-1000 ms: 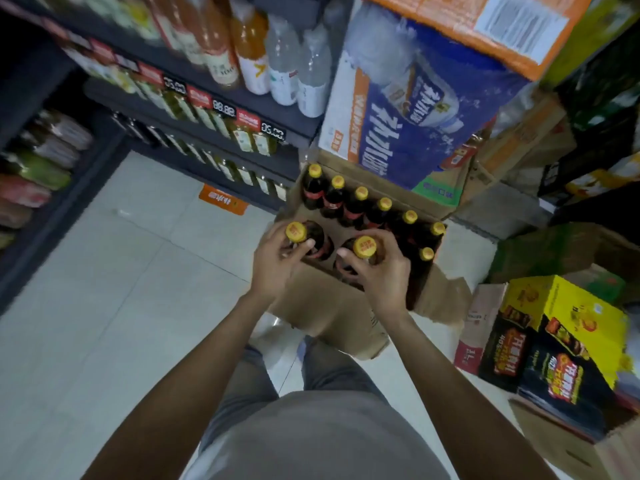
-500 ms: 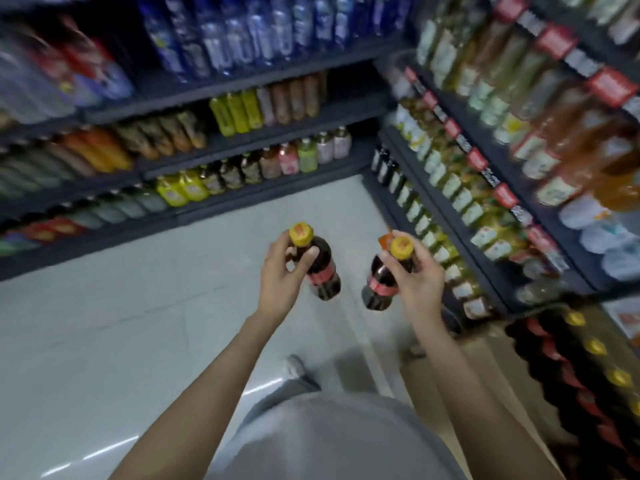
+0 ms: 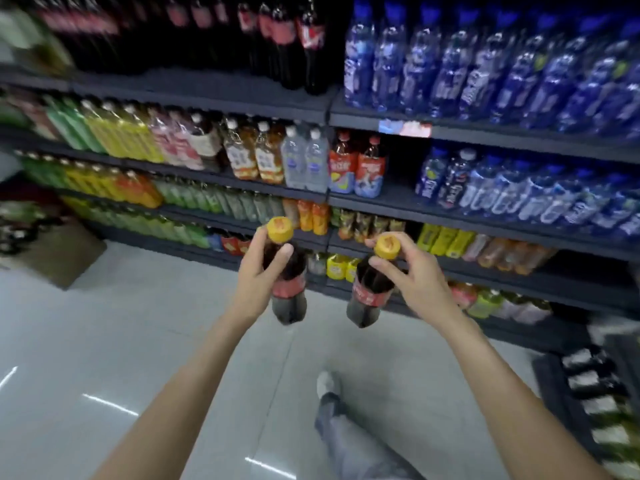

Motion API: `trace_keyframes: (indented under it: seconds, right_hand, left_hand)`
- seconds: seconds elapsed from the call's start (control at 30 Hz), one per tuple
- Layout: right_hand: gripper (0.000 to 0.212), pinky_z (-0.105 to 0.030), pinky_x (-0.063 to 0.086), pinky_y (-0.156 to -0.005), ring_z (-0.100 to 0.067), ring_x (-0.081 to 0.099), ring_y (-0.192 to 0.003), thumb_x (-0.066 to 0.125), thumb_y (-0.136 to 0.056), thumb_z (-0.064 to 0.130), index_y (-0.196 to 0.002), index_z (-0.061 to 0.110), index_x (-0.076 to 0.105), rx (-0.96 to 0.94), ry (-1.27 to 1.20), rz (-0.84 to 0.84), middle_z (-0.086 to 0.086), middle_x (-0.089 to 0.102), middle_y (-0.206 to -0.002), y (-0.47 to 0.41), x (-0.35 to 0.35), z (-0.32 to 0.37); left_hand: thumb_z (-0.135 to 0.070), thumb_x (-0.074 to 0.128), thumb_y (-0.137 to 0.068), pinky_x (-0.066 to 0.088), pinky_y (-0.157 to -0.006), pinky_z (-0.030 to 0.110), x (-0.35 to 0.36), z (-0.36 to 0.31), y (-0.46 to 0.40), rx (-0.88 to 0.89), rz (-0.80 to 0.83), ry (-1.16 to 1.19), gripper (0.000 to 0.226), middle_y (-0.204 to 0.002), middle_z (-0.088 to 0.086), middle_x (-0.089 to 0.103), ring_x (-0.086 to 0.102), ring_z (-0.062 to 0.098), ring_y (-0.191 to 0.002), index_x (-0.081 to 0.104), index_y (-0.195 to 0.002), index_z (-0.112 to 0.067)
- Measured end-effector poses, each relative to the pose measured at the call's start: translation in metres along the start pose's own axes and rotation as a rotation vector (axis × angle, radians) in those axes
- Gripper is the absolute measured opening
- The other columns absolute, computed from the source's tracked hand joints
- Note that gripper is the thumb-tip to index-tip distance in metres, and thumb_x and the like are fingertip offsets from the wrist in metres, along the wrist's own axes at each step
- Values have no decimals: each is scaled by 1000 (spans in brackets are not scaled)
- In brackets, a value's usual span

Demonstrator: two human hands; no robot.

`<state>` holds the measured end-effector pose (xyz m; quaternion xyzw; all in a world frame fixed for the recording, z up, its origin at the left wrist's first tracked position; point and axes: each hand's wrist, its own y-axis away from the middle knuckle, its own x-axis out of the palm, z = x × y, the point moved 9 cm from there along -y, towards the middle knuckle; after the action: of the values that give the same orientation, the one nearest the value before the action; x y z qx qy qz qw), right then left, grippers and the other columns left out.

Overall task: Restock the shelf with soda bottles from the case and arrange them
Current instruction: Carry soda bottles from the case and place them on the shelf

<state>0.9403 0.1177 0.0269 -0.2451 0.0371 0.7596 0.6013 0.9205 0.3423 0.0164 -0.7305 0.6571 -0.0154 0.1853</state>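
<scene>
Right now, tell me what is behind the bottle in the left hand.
Behind the left bottle, held in the left hand, run the lower shelves with green bottles and small orange bottles. The bottle hides the stock directly behind it.

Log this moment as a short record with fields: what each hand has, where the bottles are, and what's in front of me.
left hand: left hand grips the neck of the left soda bottle, just under its yellow cap
right hand: right hand pinches the right soda bottle at its yellow cap
bottle state: both dark, red labels, held in the air above the floor, apart from each other
ahead: shelves stocked with drinks
shelving: neither bottle placed yet
</scene>
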Motion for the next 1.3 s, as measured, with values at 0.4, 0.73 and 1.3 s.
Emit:
trace_keyframes:
  seconds: [0.4,0.73,1.3]
  right_hand:
    - [5,-19,42,-88,-13,59,-95,53,-95,24,-99,21,51,-317,-315,-189,-2,63,-97,-331,78,81]
    - [18,-26,43,-89,-9,57,-91,55,-94,9,-101,24,47,-528,-193,-593,1,59,-96,-483,111,115]
    - [55,-29,42,-101,-13,50,-119,66,-85,38,-131,20,42,-136,91,-660,0,55,-127,-596,150,45]
  left_hand:
    - [-15,46,-97,39,-81,12,-180,-16,-266,316,-444,-130,12,-91,-22,61,54,-8,-87,52,-97,-25]
    - [-35,43,-97,40,-86,15,-212,28,-477,447,-448,2,38,-102,-4,59,56,3,-94,50,-114,-2]
    - [-30,70,-85,29,-116,37,-163,155,-601,297,179,9,95,-158,-1,22,28,9,-142,-1,-145,-48]
